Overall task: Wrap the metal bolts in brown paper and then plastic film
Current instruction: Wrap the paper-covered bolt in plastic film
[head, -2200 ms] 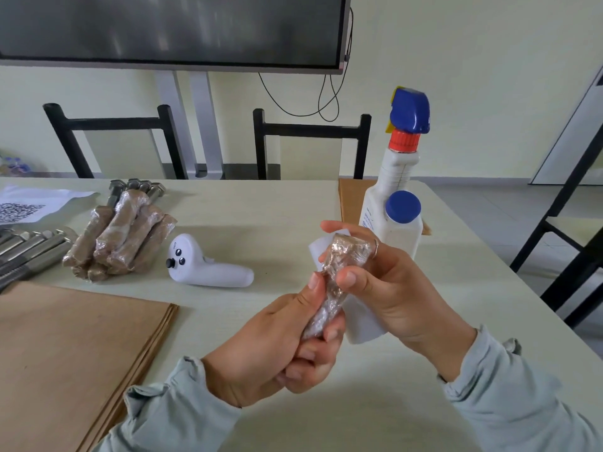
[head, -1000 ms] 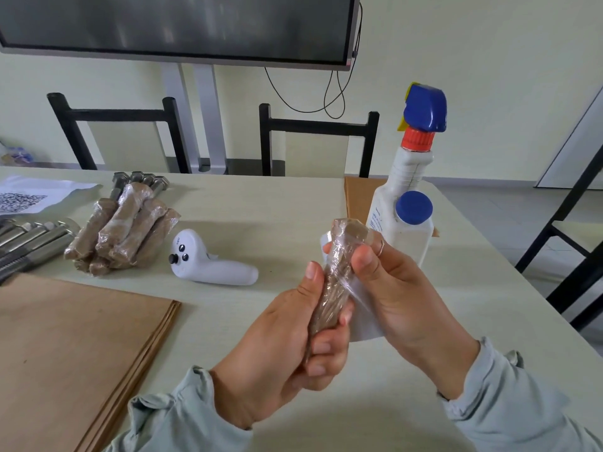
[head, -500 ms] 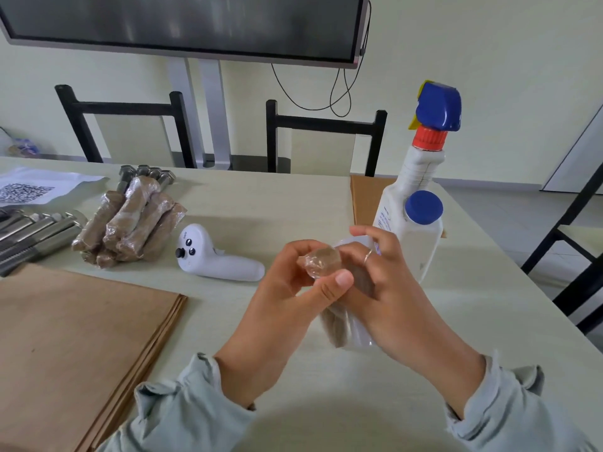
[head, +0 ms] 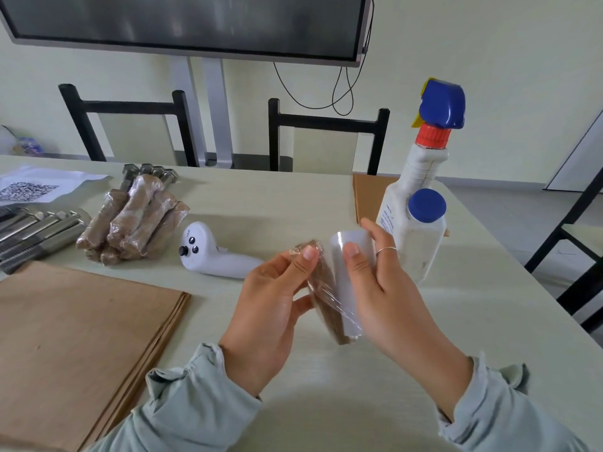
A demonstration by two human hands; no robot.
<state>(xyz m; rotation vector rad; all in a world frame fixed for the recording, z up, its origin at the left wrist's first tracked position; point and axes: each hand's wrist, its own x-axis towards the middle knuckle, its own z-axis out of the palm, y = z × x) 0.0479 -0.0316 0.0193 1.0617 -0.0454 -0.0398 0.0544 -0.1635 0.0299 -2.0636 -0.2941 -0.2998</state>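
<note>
Both hands are up off the bench, over its near edge towards the right. The left hand [head: 270,298] pinches the bolt [head: 321,288], already in brown paper and partly under film, with thumb and fingers closed on its upper half. The bolt's long axis runs from its head, up and away from the person, down to its tail, near and slightly right. The right hand [head: 381,288] has its grip curled round the film roll [head: 347,282], thumb on the front. The roll stands almost parallel to the bolt, just to its right and touching or nearly touching it. A short web of clear film joins the two along most of their length.

That parallel lie seems to be what the next move depends on. The roll must either go round the bolt once more or pull away to tear the film. Either way it travels across the bolt's axis, not along it. The right hand is on the roll and better placed to move; the left likely just steadies or turns the bolt.

Wrapped bolts [head: 133,220] lie piled by the far left edge, with bare bolts [head: 36,230] beside them.
</note>
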